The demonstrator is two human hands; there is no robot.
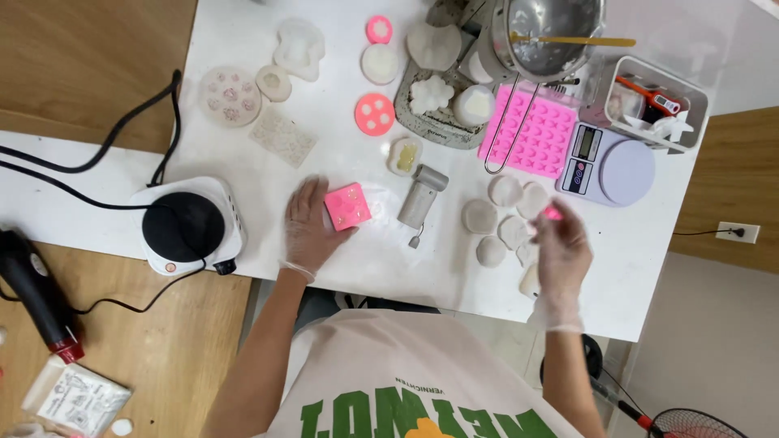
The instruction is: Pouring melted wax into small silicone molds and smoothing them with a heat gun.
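My left hand [308,229], in a clear glove, rests on the white table [243,32] and holds a small pink square mould [348,206] at its left edge. My gloved right hand [560,251] hovers over a cluster of round white cast pieces [492,229] and pinches a small pink piece [553,213] between its fingertips. A grey metal scoop-like tool [420,197] lies between the two hands.
A small electric hotplate [188,226] with black cables sits left. Behind are round and flower-shaped moulds [230,96], a pink grid mould [532,134], a steel pot with a stick [552,32], a lilac scale [610,166] and a clear bin [659,104]. A heat gun [36,292] lies far left.
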